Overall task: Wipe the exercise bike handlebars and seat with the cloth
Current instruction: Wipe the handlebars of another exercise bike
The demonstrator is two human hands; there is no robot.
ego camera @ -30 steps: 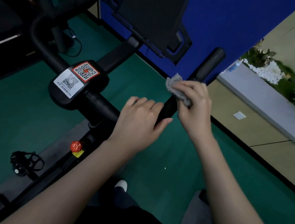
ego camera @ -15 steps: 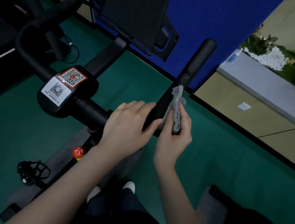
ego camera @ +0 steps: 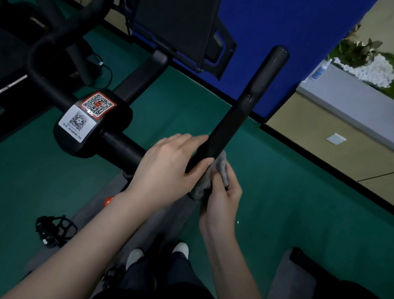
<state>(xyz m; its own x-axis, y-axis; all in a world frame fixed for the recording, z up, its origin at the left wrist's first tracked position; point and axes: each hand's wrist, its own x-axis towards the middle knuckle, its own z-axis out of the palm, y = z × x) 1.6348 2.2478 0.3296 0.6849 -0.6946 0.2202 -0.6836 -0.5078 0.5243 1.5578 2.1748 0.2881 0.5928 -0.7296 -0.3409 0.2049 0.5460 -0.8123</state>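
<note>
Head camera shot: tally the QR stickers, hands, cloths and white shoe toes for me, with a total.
QR stickers: 2
Hands: 2, left hand gripping the handlebar, right hand holding the cloth
Cloth: 1
White shoe toes: 2
Total: 7

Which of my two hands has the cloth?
The right hand, holding the grey cloth at the handlebar; the left hand grips the handlebar bare.

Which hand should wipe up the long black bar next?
The right hand. It holds the cloth pressed against the handlebar near its lower end, so it can probably just slide upward. The left hand has no cloth and holds the bar.
</note>
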